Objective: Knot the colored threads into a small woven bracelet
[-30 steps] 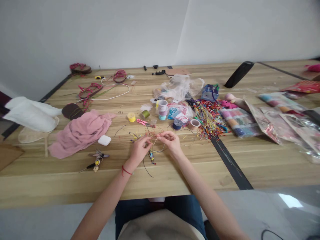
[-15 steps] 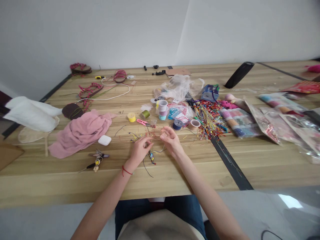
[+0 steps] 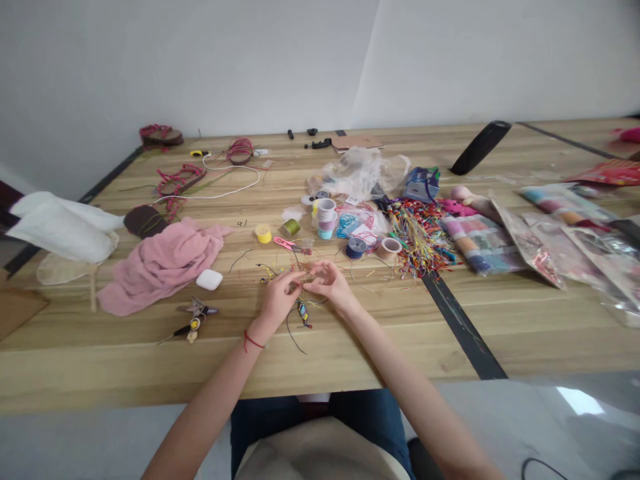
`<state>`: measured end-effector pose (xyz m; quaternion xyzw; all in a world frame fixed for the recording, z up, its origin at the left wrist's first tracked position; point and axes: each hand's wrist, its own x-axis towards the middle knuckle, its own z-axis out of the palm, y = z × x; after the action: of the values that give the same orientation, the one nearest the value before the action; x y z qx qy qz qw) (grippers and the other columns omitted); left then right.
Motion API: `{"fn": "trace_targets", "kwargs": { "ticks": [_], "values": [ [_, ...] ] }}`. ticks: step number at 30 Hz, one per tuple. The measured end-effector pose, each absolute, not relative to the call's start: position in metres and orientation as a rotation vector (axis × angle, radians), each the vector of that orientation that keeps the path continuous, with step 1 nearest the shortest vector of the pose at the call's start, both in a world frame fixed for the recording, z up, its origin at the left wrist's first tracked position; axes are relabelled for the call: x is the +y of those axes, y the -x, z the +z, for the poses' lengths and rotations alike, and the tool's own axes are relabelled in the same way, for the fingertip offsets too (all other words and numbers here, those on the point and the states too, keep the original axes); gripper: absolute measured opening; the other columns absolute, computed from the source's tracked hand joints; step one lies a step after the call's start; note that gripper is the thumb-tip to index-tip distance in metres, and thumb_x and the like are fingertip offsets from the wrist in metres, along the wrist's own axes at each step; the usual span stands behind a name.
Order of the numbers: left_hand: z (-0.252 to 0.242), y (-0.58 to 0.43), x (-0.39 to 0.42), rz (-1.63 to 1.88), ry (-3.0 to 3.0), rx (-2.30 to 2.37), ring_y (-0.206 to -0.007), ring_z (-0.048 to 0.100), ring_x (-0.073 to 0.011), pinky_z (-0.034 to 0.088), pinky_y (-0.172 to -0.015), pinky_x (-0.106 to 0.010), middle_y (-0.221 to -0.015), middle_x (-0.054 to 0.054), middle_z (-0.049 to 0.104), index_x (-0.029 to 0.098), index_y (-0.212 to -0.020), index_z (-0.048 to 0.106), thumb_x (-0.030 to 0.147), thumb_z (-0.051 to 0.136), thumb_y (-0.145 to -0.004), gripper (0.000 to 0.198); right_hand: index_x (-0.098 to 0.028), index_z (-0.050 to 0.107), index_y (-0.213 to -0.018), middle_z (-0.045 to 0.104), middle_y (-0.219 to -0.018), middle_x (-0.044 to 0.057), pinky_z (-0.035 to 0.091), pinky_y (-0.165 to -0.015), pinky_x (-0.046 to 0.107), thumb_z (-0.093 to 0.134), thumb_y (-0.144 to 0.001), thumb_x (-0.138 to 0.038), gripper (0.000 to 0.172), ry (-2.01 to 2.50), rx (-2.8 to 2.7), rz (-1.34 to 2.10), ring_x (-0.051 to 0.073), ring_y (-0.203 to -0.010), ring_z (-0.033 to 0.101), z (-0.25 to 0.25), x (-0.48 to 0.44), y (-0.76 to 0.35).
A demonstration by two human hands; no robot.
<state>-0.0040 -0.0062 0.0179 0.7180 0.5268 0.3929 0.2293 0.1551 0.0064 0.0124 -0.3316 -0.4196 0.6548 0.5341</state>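
My left hand (image 3: 279,298) is closed in a pinch over a small bundle of thin coloured threads. Close beside it, my right hand (image 3: 332,287) is also pinched, its fingertips nearly meeting the left ones at the threads. The exact spot they grip is partly hidden by the fingers. Below the hands hangs a small multicoloured knotted piece (image 3: 303,313) with a red tip, lying near the wood, and a dark loose cord (image 3: 295,339) curves away from it. Just beyond the fingers lie pink thread snips (image 3: 284,244) and scattered thread ends.
Spools stand ahead: yellow (image 3: 263,233), green (image 3: 290,228), navy (image 3: 355,248) and a white stack (image 3: 327,217). A heap of colourful strings (image 3: 420,233) lies right. At left are a pink cloth (image 3: 165,267), a white case (image 3: 209,280) and keys (image 3: 195,323).
My right hand has moved left and slightly down, from a raised position apart, to meet the left fingertips. The left hand has barely moved.
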Motion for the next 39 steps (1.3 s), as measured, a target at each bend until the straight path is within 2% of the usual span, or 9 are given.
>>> {"fn": "trace_targets", "kwargs": {
  "ticks": [10,17,27,31,35,39],
  "values": [
    [0.018,0.004,-0.006,1.067,-1.947,1.502,-0.049,0.04,-0.0051,0.036,-0.05,-0.017,-0.08,0.001,0.068,0.018,-0.102,0.07,-0.004,0.063,-0.07,0.039,-0.026,0.056,-0.104,0.059,-0.086,-0.007,0.05,-0.056,0.019,0.087,-0.053,-0.021,0.06,0.796,-0.999,1.623,0.004,-0.053,0.057,0.009,0.005,-0.151],
    [0.02,0.005,-0.005,1.077,-1.969,1.495,-0.047,0.038,-0.0047,0.035,-0.049,-0.017,-0.078,0.002,0.068,0.018,-0.103,0.071,-0.003,0.065,-0.07,0.039,-0.026,0.057,-0.103,0.058,-0.086,-0.007,0.052,-0.062,0.021,0.088,-0.053,-0.019,0.059,0.786,-0.959,1.661,0.004,-0.057,0.059,0.009,0.005,-0.15],
    [0.021,0.004,-0.007,1.077,-2.037,1.449,-0.047,0.039,-0.0042,0.036,-0.049,-0.017,-0.08,0.002,0.068,0.019,-0.102,0.071,-0.002,0.066,-0.072,0.037,-0.027,0.054,-0.106,0.058,-0.087,-0.006,0.054,-0.064,0.024,0.088,-0.053,-0.022,0.062,0.791,-0.98,1.607,0.006,-0.058,0.06,0.003,0.006,-0.149],
    [0.017,0.003,-0.008,1.116,-2.117,1.361,-0.05,0.044,-0.0055,0.041,-0.053,-0.018,-0.088,0.0,0.069,0.02,-0.103,0.07,0.003,0.064,-0.077,0.031,-0.027,0.054,-0.104,0.056,-0.087,-0.006,0.052,-0.059,0.021,0.087,-0.055,-0.023,0.059,0.813,-1.005,1.515,0.005,-0.054,0.057,-0.002,0.01,-0.149],
    [0.014,0.003,-0.009,1.121,-2.185,1.27,-0.065,0.057,-0.0103,0.049,-0.065,-0.023,-0.096,-0.004,0.07,0.019,-0.105,0.069,0.008,0.063,-0.082,0.026,-0.026,0.055,-0.101,0.056,-0.087,-0.005,0.049,-0.053,0.02,0.086,-0.055,-0.024,0.056,0.846,-1.058,1.441,0.005,-0.054,0.055,-0.005,0.012,-0.149],
    [0.013,0.003,-0.009,1.124,-2.198,1.255,-0.071,0.06,-0.0126,0.051,-0.07,-0.025,-0.095,-0.005,0.07,0.018,-0.106,0.068,0.009,0.064,-0.082,0.026,-0.024,0.057,-0.099,0.06,-0.088,-0.002,0.051,-0.061,0.023,0.085,-0.059,-0.029,0.05,0.878,-1.137,1.388,0.01,-0.066,0.06,-0.004,0.011,-0.15]
  ]
}}
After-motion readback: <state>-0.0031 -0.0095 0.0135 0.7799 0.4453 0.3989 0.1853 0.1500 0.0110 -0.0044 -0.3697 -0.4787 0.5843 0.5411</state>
